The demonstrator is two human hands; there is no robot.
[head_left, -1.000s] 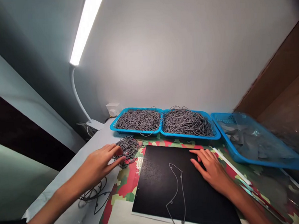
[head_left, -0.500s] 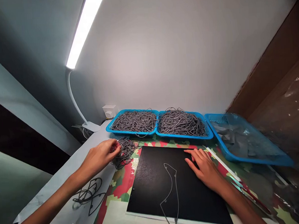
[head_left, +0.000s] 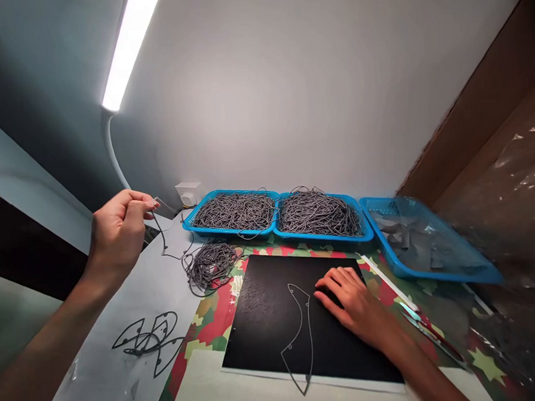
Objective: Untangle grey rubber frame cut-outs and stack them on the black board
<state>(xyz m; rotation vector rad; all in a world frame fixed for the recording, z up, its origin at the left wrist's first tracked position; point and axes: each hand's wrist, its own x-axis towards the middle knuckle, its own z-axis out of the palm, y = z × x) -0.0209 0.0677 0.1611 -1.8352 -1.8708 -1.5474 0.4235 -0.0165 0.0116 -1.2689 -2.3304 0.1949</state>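
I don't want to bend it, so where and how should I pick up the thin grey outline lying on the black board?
Probably pinch its pointed tip between thumb and finger, coming from the near side. The grey outline is thin and lies flat on the black board, but that tip pokes past the board's near edge, which should leave easier access.

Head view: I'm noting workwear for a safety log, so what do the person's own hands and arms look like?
Both the left hand and the right hand are ungloved, with no ring, watch or bracelet visible. The left forearm and right forearm show no sleeves; the upper arms are out of view.
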